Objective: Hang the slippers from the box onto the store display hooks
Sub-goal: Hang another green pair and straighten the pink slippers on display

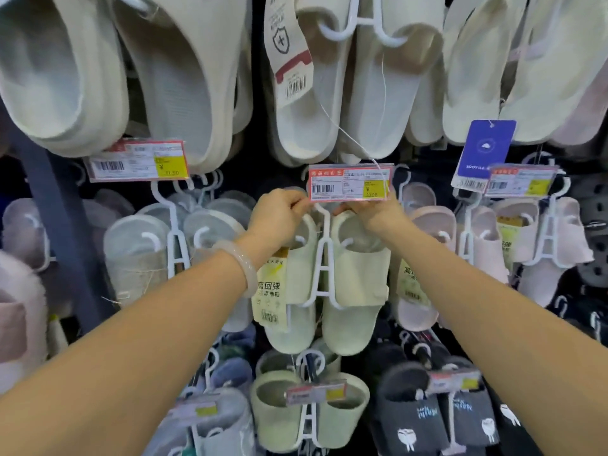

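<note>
Pale green slippers (324, 284) hang on a white plastic hanger (320, 258), right in the middle of the wall of shoes. Both hands are up at the top of that hanger, just under a red price tag (350, 182). The left hand (278, 217) has its fingers curled and pinching near the hanger's hook. The right hand (371, 212) is partly behind the tag, so I cannot tell what its fingers do. The display hook itself is hidden. If the hanger misses it, the pair could drop when the hands let go.
</note>
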